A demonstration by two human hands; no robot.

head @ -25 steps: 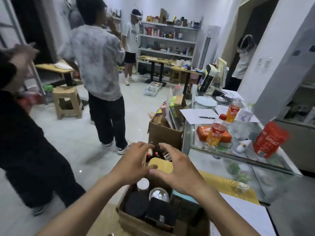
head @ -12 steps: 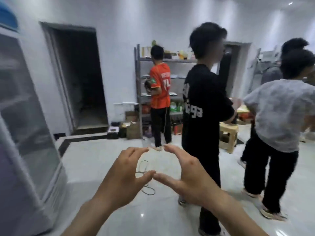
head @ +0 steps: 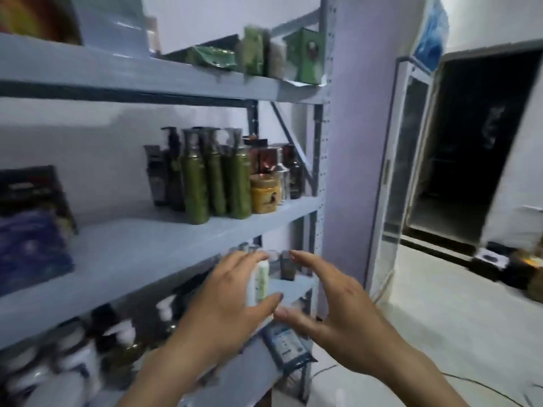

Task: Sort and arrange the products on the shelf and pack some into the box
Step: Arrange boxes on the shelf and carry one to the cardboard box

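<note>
I face a grey-blue metal shelf [head: 132, 245]. Its middle board carries green pump bottles [head: 217, 177], dark bottles and a yellow jar [head: 264, 193]. My left hand [head: 226, 301] and my right hand [head: 332, 309] hover side by side in front of the lower board, fingers spread, thumbs almost touching, nothing held. Between them, behind the fingers, stands a white-and-green tube [head: 261, 280] with a dark bottle [head: 287, 267] beside it. White pump bottles [head: 73, 353] fill the lower board at the left, blurred. The packing box is out of view.
Green packets [head: 255, 51] sit on the top board and dark blue boxes [head: 29, 224] at the left. A blue packet [head: 286, 346] hangs off the lower edge. To the right are a glass-door fridge [head: 408, 160], a dark doorway [head: 470, 142] and a floor cable [head: 484, 389].
My view has swung from the cardboard box and glass table, across the room with people, to the shelf. Both hands keep the same empty, thumbs-together pose.
</note>
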